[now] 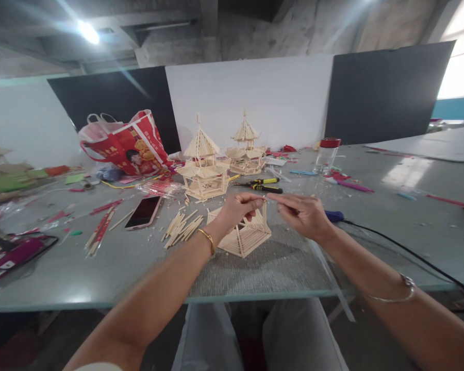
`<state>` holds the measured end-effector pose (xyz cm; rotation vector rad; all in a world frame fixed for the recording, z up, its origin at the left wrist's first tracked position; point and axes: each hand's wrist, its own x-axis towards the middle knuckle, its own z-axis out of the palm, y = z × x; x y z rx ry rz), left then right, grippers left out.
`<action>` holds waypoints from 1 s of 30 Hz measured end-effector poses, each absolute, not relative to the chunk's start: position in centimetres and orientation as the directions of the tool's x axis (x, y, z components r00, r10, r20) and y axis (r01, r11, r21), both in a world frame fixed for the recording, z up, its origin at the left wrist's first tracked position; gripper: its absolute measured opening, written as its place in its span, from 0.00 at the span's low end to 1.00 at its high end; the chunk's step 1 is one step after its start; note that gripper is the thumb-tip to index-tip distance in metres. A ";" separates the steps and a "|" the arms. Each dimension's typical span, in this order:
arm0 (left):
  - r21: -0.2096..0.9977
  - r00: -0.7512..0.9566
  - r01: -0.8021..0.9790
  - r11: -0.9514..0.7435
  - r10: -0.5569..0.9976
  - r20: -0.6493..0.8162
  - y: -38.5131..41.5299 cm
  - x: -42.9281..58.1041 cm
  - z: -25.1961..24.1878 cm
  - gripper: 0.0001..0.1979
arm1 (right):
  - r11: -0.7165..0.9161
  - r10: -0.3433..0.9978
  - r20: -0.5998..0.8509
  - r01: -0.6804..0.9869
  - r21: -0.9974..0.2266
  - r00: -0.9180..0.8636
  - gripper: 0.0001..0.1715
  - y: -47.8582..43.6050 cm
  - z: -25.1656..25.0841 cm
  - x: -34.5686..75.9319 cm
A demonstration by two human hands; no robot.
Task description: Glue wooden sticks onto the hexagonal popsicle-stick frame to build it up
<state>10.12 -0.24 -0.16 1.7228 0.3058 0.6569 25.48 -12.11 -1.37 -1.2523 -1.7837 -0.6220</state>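
Note:
My left hand [239,208] is closed in a pinch above a hexagonal frame of thin wooden sticks [251,243], its fingertips at the top of an upright stick post [265,215]. Whatever lies in that pinch is too small to name. Facing it, my right hand [304,214] has its fingers curled and pressed together, with the index fingertip almost meeting the left fingertips at the same spot. What it holds, if anything, cannot be made out. A loose pile of short wooden sticks [182,226] lies left of the frame.
Two stick pagodas [204,178] stand behind the frame, near pliers with yellow-black handles [268,188]. A phone [144,213] and a red bag [129,147] are on the left. Rightward are a blue-handled corded tool [334,216] and a red-lidded jar [327,157].

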 end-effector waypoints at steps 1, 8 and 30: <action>0.956 0.804 -0.139 -0.258 0.534 0.260 -0.3 10.1 -0.1 0.17 | 0.372 0.508 0.850 0.925 -0.074 -0.137 0.21 -12.1 -1.4 25.5; 0.953 0.791 -0.154 -0.260 0.546 0.276 -0.3 10.2 -0.2 0.17 | 0.346 0.508 0.853 0.936 -0.071 -0.123 0.20 -12.1 -1.4 25.5; 0.958 0.775 -0.199 -0.204 0.566 0.281 -0.6 9.8 0.5 0.17 | 0.271 0.540 0.838 0.958 -0.089 -0.075 0.20 -11.7 -1.7 25.6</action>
